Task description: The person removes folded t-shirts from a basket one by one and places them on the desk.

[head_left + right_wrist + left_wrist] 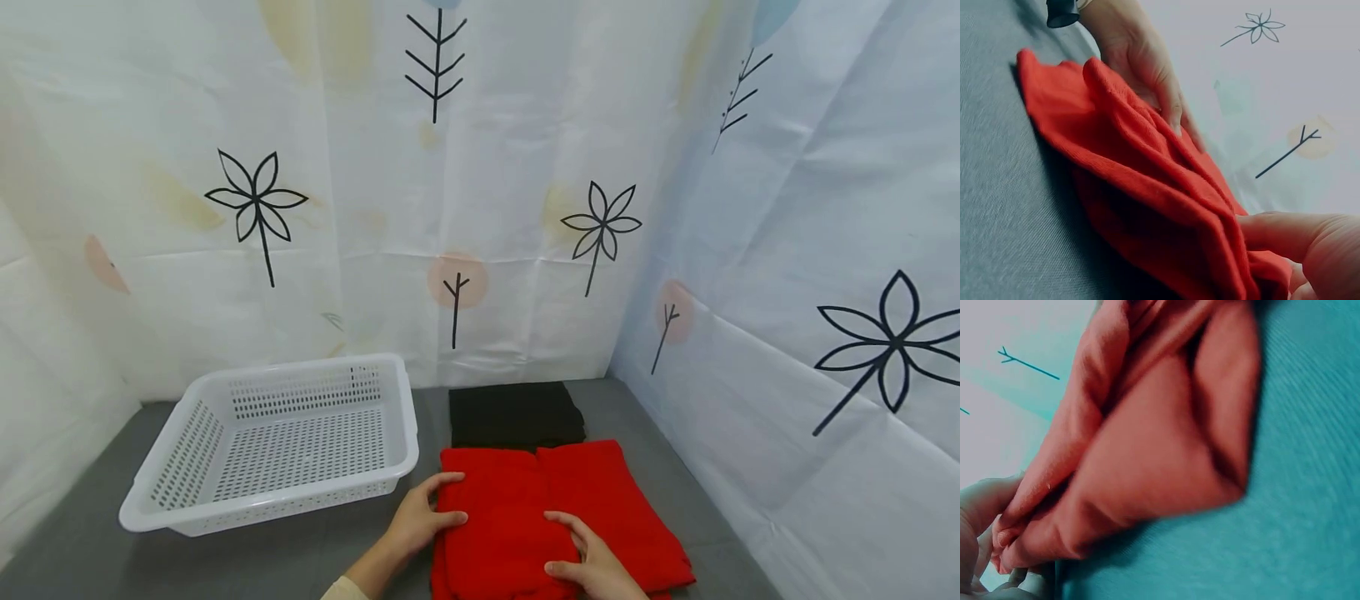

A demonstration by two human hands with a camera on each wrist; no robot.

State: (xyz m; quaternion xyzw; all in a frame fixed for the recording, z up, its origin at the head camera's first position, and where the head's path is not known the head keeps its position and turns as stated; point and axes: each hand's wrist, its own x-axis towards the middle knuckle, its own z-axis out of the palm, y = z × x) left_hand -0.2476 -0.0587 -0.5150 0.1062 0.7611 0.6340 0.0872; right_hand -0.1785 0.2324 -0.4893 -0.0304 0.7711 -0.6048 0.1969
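Observation:
A folded red cloth (502, 517) lies in layers on the grey table in the head view, its right part spread out flatter than the left. My left hand (416, 518) grips the left edge of the stack, and in the left wrist view its fingers (988, 503) wrap that edge from above and below. With thumb and fingers, my right hand (596, 560) holds the right edge of the upper fold. The right wrist view shows the cloth's loose layers (1147, 156) from the near side, between both hands.
To the left stands a white perforated plastic basket (300, 442) with nothing in it. Behind the red cloth lies a folded black cloth (513, 412), partly overlapped by it. White printed curtains (510, 167) enclose the table (285, 567) at the back and sides.

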